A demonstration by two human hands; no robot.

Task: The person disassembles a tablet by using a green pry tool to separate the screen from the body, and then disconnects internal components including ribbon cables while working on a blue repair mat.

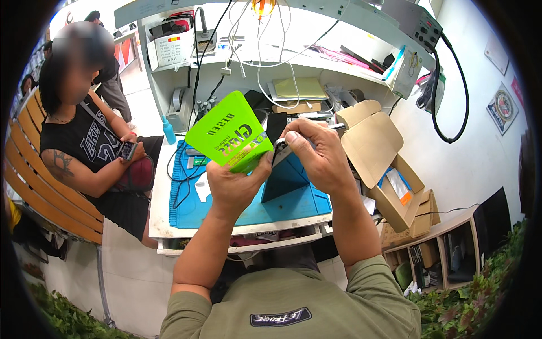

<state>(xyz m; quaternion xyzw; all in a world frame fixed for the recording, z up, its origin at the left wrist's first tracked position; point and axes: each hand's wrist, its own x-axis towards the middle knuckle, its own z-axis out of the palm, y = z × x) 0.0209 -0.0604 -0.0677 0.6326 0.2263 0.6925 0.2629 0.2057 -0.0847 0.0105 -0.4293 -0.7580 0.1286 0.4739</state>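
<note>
My left hand (pixel 237 183) is closed round the lower end of a bright green flat package (pixel 226 127) with printing on it, tilted up above the bench. Close beside it, the fingers of my right hand (pixel 319 150) are pinched together on something slim and dark, mostly hidden by the fingers. Where the two hands nearly meet, small dark and silver parts show, too covered to name. Below them a dark flat panel (pixel 285 179) slants over the blue work mat (pixel 237 212). A white scrap (pixel 202 187) lies on the mat, left of my left wrist.
An open cardboard box (pixel 415 178) stands at the bench's right. Cables (pixel 262 62) hang from the shelf above. A blue bottle (pixel 169 131) stands at the left edge. On a wooden bench (pixel 53 181) at left sits a person (pixel 84 144) holding a phone (pixel 127 150).
</note>
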